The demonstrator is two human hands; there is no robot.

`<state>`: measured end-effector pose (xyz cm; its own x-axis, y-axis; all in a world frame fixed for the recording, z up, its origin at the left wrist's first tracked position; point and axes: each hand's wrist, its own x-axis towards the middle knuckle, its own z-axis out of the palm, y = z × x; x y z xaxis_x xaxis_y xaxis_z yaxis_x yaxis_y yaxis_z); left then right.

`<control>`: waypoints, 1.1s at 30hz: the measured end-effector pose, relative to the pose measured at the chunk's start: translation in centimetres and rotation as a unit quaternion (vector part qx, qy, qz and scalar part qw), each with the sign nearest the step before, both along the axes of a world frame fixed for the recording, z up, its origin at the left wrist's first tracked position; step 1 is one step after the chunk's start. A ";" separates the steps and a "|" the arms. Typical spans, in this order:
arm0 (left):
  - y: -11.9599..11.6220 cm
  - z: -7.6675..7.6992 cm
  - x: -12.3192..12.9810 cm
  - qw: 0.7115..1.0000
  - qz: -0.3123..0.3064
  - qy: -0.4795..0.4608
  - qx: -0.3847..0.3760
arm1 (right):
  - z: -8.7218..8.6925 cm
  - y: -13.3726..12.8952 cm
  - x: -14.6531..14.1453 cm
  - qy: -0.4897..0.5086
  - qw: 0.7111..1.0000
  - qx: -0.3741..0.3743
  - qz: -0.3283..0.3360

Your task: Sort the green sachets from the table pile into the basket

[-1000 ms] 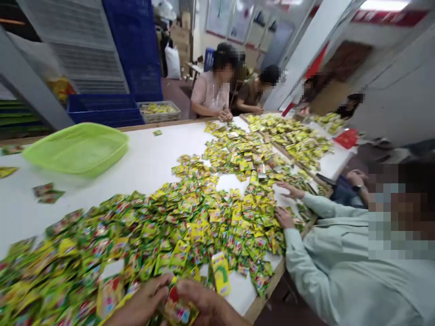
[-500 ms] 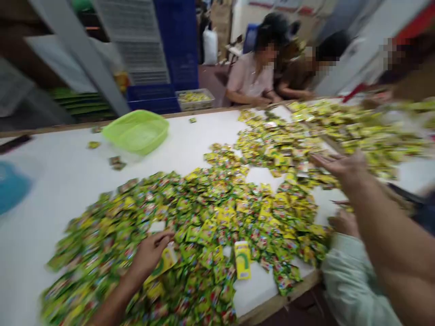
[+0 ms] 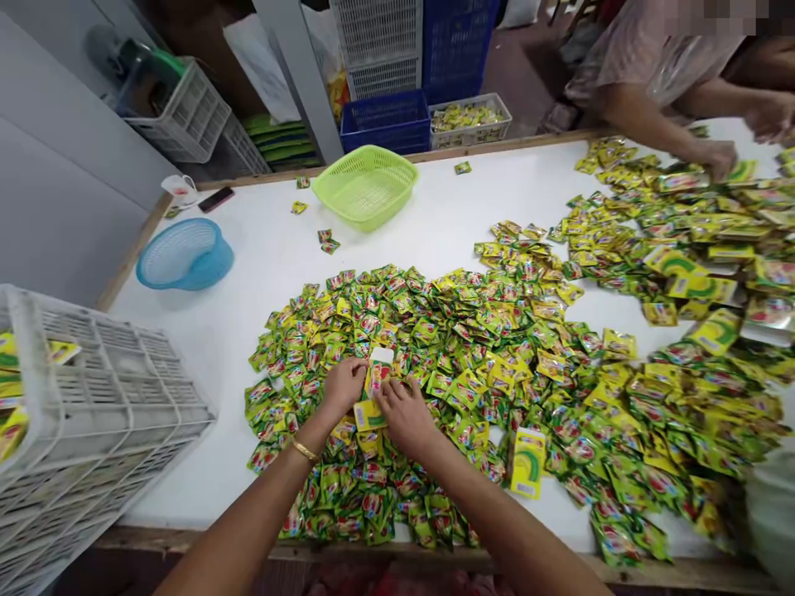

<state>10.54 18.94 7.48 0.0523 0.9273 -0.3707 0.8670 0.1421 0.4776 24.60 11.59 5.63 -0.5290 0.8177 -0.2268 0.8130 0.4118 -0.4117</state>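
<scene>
My left hand point(image 3: 345, 386) is closed with its fingertips on the left side of a small carton point(image 3: 378, 374) with red print and a white flap up. On the carton's right side my right hand point(image 3: 405, 414) bends its fingers against its lower part. A yellow carton panel with a barcode point(image 3: 368, 415) shows under the hands; I cannot tell whether it belongs to the same carton. Around and below them spreads a heap of small green and yellow sachets point(image 3: 348, 323). Right of my right hand a yellow carton point(image 3: 527, 462) lies among the sachets.
A green basket point(image 3: 366, 217) and a blue basket point(image 3: 177, 263) stand on the white table point(image 3: 261, 240). A white crate point(image 3: 124, 389) with yellow packs is at left. Across the table, a person's hand point(image 3: 714, 159) is among packs. More yellow cartons point(image 3: 701, 285) lie right.
The view has swung left and down. My right hand, stretched out over the right-hand pile before, is now at the carton beside my left hand. The left hand stays at the carton.
</scene>
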 end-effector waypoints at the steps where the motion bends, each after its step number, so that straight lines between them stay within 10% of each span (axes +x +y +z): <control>1: 0.2 -0.1 0.6 1.000 -0.012 -0.004 0.004 | -0.1 0.3 -0.4 -0.016 1.000 -0.002 0.001; 6: 1.6 -0.7 4.4 0.995 -0.092 -0.039 0.022 | 0.7 -2.0 2.2 -0.021 0.999 -0.015 -0.032; 9: 3.5 -1.5 6.6 0.991 -0.122 -0.052 0.009 | 1.2 -5.1 6.0 0.072 0.972 -0.049 -0.218; 13: 6.7 -3.1 9.9 0.995 -0.083 -0.039 -0.024 | 0.4 -7.4 10.3 0.318 0.764 -0.171 -0.535; 17: 7.8 -4.2 13.7 0.998 -0.042 -0.006 -0.053 | -1.1 -7.2 11.4 0.521 0.556 -0.242 -0.600; 23: 7.7 -3.4 12.6 0.992 -0.089 0.004 -0.086 | -3.1 -7.1 11.0 0.529 0.447 -0.314 -0.649; 26: 9.8 -2.6 8.6 0.986 -0.131 0.042 -0.092 | -2.6 -7.5 11.9 0.402 0.500 -0.385 -0.664; 29: 12.0 -2.9 5.6 0.974 -0.187 0.089 -0.089 | -0.4 -7.6 13.4 0.201 0.695 -0.414 -0.553; 33: 13.4 -4.2 5.1 0.959 -0.247 0.098 -0.102 | 2.0 -6.6 14.9 -0.075 0.919 -0.178 -0.343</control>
